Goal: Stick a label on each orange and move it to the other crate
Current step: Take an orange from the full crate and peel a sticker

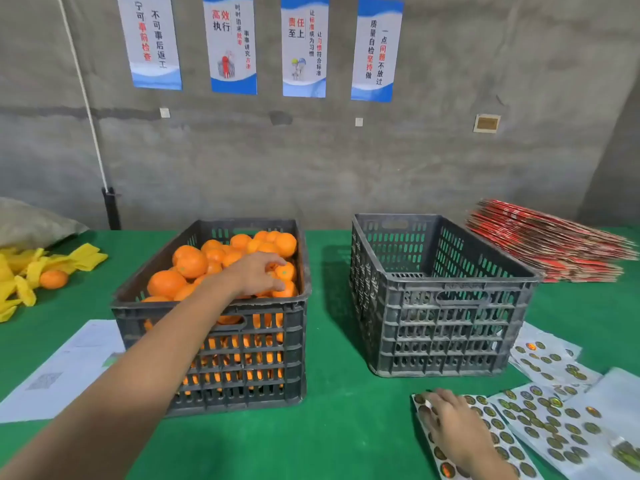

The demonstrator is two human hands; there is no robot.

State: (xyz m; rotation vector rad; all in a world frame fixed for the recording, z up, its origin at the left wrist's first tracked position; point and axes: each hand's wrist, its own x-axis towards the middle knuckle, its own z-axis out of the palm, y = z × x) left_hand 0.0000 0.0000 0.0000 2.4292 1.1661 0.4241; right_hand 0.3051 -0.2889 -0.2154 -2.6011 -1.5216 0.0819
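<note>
A black plastic crate (207,308) on the left is heaped with oranges (166,283). My left hand (256,273) reaches in over its near rim, and its fingers curl round one orange (286,271) at the right side of the heap. To the right stands a second black crate (446,306), and I see no fruit in it. My right hand (450,422) lies on a sheet of round labels (512,446) on the green table in front of that crate. Its bent fingertips pinch a label at the sheet's upper left corner.
More label sheets (554,419) fan out at the lower right. A stack of red flattened boxes (547,244) sits at the back right. Yellow foam nets (20,271), a loose orange (53,278) and a grey sack (31,220) lie far left. White papers (69,368) lie beside the full crate.
</note>
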